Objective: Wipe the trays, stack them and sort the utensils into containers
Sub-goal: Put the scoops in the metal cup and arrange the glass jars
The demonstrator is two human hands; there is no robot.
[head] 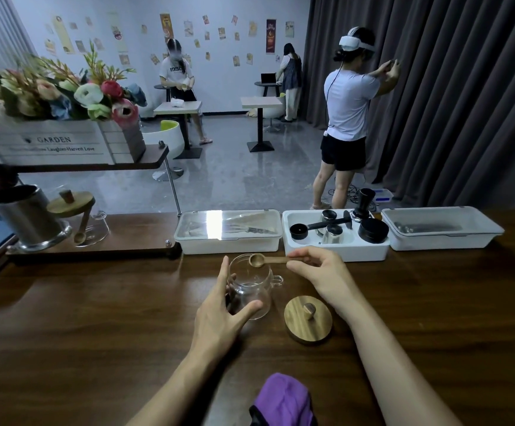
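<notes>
A clear glass jar (251, 290) stands uncovered on the dark wooden counter (96, 318). My left hand (219, 318) grips its left side, thumb across the front and fingers behind. My right hand (317, 272) pinches the handle of a small wooden spoon (260, 260), whose bowl hovers over the jar's mouth. The jar's wooden lid (307, 324) lies flat on the counter to the right of the jar. A purple cloth (283, 401) lies at the counter's near edge.
Three white bins line the counter's far edge: a lidded one (228, 241) with utensils, an open one (336, 250) with black and metal coffee tools, another lidded one (440, 238). At left, a raised shelf carries a metal holder (31, 222) and a second lidded jar (74, 207). People stand beyond.
</notes>
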